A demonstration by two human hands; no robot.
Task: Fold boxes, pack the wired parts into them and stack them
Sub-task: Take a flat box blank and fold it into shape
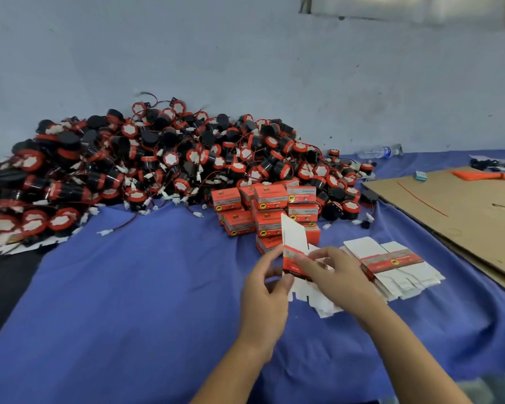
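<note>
Folding time: wired parts (146,167) lie heaped at far left, with finished boxes (270,207) stacked against the heap's right edge. Left hand (264,290) has its grip pinched on a half-opened box blank (292,240), right hand (331,274) clamped on its other side, both held just above the blue cloth (129,301). Next, I'd say, the flaps need tucking shut before a part goes in. Flat blanks (391,263) wait just right of the hands, a cardboard sheet (455,217) lies beyond, and a bottle (379,152) rests against the pale wall (245,53).
</note>
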